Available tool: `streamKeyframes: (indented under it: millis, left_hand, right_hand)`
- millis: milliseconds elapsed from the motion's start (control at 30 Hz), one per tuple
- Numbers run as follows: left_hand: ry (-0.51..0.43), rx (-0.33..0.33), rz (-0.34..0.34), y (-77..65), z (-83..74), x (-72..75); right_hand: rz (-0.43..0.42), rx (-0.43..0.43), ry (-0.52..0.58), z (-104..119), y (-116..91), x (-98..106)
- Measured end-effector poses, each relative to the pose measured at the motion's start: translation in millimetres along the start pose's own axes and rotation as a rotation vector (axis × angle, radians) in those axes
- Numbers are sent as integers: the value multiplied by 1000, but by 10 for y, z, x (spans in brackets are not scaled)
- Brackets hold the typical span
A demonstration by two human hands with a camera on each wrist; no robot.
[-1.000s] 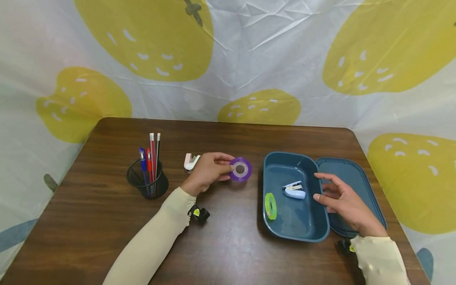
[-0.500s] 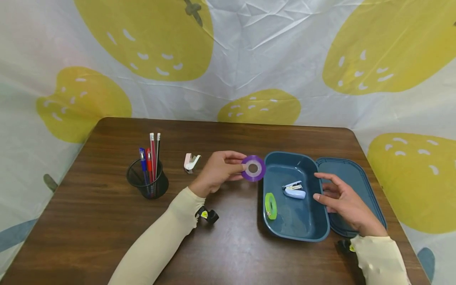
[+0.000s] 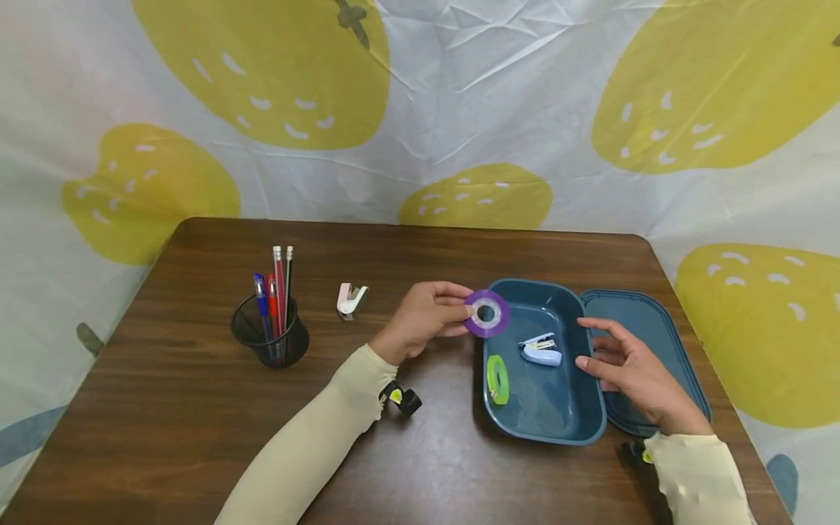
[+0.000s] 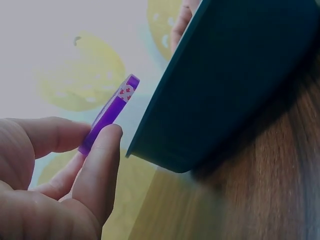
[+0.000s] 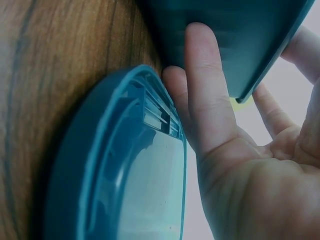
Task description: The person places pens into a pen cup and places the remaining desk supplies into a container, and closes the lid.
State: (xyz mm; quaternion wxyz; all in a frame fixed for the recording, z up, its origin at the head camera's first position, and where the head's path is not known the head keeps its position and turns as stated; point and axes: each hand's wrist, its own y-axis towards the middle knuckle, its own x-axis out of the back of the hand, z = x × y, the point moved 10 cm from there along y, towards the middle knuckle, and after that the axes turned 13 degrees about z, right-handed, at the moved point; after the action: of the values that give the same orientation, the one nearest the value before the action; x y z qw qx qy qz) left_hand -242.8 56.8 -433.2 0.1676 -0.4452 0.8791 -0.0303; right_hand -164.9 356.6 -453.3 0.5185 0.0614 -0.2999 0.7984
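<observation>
My left hand pinches a roll of purple tape between thumb and fingers. In the head view the roll overlaps the left rim of a blue plastic box; the left wrist view has it edge-on near that rim, with a small printed patch on its side. My right hand holds the box's right wall, thumb over the rim and fingers against the outside, as the right wrist view shows. Inside the box lie a light blue stapler and a roll of green tape, which leans on the left wall.
The blue lid lies right of the box, partly under my right hand. A black mesh pen cup with pens and pencils stands at the left. Between cup and left hand sits a small white and pink stapler-like object.
My left hand has moved rightward with the purple tape, from over the table to the box's left rim. My right hand and the box have stayed in place.
</observation>
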Motion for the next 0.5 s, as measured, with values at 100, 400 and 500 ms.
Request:
streamKeyframes:
  millis: [100,400,500]
  left_hand:
    - [-1,0,0,30,13,-15]
    - [-25,5,8,115,69,-74]
    - [-54,4,13,125,71,-105]
  right_hand:
    - [-1,-4,-2,-12,11,2]
    - [0,-14,1,-27,16,12]
    - [0,-13,3,-28,13,11]
